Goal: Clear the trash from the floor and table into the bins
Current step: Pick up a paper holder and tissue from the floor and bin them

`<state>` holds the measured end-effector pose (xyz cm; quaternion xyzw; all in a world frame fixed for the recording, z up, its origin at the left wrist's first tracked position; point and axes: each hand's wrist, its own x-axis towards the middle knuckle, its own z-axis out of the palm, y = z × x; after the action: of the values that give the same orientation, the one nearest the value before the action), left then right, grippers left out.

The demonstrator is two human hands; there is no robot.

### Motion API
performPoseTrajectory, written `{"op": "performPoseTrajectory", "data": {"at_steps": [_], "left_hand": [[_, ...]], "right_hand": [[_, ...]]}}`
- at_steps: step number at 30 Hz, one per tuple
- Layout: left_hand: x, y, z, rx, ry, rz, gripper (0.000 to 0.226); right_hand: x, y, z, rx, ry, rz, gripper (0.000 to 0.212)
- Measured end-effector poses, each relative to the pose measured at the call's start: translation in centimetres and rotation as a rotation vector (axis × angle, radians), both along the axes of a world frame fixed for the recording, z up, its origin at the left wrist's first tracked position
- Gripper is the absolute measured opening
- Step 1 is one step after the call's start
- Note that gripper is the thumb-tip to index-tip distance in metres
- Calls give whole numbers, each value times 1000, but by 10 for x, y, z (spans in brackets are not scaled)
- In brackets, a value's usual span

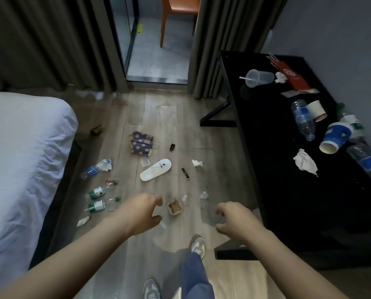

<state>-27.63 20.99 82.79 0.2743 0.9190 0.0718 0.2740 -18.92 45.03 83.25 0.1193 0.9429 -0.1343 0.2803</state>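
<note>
A person looks down at a wooden floor [158, 117] strewn with litter, both bare arms stretched forward. The left hand [143, 212] and right hand [234, 221] hover above the floor with fingers loosely curled, holding nothing.

Between the hands lies a crumpled brown paper cup [175, 207]. Further ahead are a white slipper [155, 172], a purple spotted wrapper [141, 143] and a crumpled tissue [197, 163]. Three crushed plastic bottles [96, 192] lie on the left beside a white bed [18, 158].

On the right, a black worktop [266, 147] carries more rubbish: a clear lidded cup with a straw [259, 77], a red paper bag [292, 77], a water bottle [303, 119], a blue and white paper cup [335, 137] on its side and a wadded napkin [305, 161].
</note>
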Motion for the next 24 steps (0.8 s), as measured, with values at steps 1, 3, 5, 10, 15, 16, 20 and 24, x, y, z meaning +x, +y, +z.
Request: {"op": "performPoseTrajectory", "data": {"at_steps": [1,3,5,10,15,16,20,24], "left_hand": [[-9,6,-6,-8,-14,5,41],[-25,18,-19,-30,-31,19,41],[-41,32,-33,-59,-37,30,42],[-88,67,-80,-83,-94,83,51],[-134,93,-167,-102,-109,69,55],[-141,96,-188,-114,-106,60,55],[-159,104,-282,-139,-115,12,52],[-163,103,-389,-152,-123,-53,58]], "right_hand": [[-11,5,-7,2,-3,-10,40],[-35,17,-23,-9,-8,-36,36],[-60,29,-40,-27,-18,-42,34],[-123,61,-95,-56,-48,-20,28],[-169,83,-177,-76,-89,-39,29],[-176,85,-196,-74,-94,-40,30],[-195,86,-286,-100,-111,-77,34],[-196,81,-384,-72,-83,-42,30]]}}
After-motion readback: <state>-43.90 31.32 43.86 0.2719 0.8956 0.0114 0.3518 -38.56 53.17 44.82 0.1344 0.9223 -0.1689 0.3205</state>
